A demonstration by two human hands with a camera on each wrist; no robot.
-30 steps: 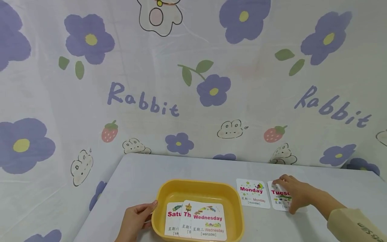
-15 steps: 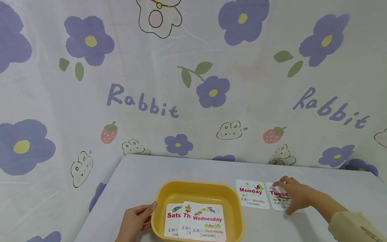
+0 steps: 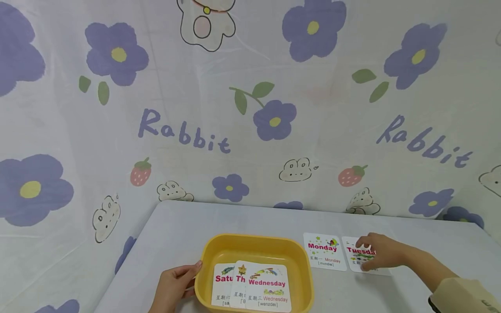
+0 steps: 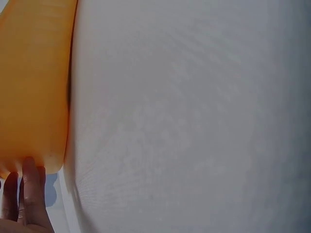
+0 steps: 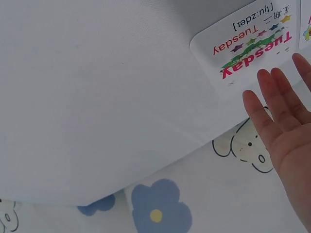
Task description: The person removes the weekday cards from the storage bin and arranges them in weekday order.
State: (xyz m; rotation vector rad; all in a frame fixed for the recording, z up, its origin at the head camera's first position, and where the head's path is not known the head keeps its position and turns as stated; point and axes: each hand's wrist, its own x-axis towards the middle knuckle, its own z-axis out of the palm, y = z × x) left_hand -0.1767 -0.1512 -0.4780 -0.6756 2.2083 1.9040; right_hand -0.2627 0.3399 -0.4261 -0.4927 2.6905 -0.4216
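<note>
Pinching the tray (image 3: 255, 238) with the left hand (image 3: 175, 284); holding the right hand (image 3: 385, 251) over the Tuesday card (image 5: 255, 47) with fingers (image 5: 274, 99) apart.

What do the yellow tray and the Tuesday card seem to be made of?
Yellow tray: probably smooth plastic with a soft sheen, judging by its even colour and rounded corners. Tuesday card: likely thin printed cardstock, smooth and flat with crisp edges; lamination unclear.

Hung behind the far edge of the white counter (image 3: 235, 219) and down past its left edge, a lightly creased white cloth (image 3: 328, 104). Printed over it, purple flowers (image 3: 275, 122), green leaves (image 3: 264, 89) and purple "Rabbit" lettering (image 3: 185, 131). Lower, near the far edge, strawberries (image 3: 140, 174) and outlined rabbits (image 3: 295, 172). Lit softly.
</note>
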